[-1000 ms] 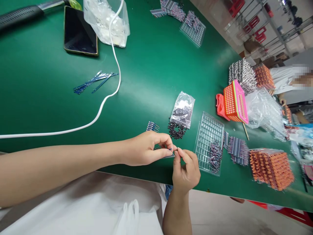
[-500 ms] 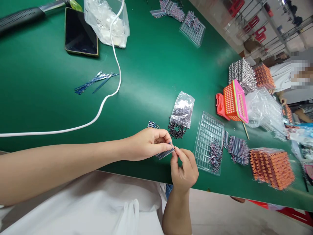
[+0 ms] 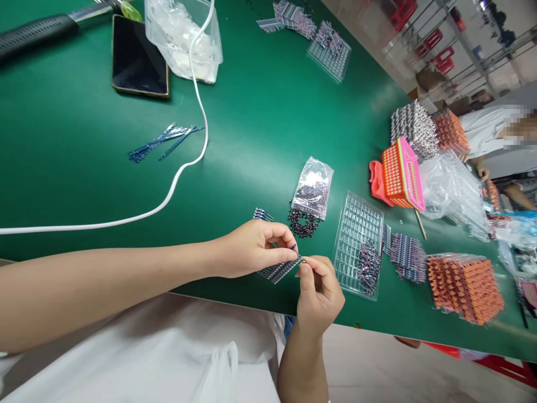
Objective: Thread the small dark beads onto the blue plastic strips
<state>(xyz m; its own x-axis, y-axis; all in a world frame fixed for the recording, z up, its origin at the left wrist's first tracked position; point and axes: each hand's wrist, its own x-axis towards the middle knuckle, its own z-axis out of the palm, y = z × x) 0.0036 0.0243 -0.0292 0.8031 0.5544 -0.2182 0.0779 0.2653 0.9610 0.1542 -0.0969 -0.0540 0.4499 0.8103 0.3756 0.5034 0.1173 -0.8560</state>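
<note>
My left hand [image 3: 258, 246] is closed, thumb against fingers, on a dark striped strip of small parts [image 3: 276, 272]. Most of its upper side lies hidden under that hand. At the strip's right end, my right hand [image 3: 321, 296] pinches with thumb and forefinger. A tiny dark piece shows at those fingertips, too small to name. Just beyond the hands is a heap of small dark beads [image 3: 302, 225], spilling by a clear plastic bag [image 3: 312, 190]. Several blue-and-white thin pieces [image 3: 262, 214] lie behind my left hand.
On the right is a clear compartment tray [image 3: 356, 235] with thin parts heaped in one corner. Beyond it are bundled parts [image 3: 408, 257], orange stacked pieces [image 3: 464, 288] and an orange basket [image 3: 394, 170]. A white cable [image 3: 176, 182], phone [image 3: 138, 59] and hammer [image 3: 37, 33] occupy the left.
My right hand has shifted slightly right and down. More of the striped strip shows below my left hand, which has barely moved.
</note>
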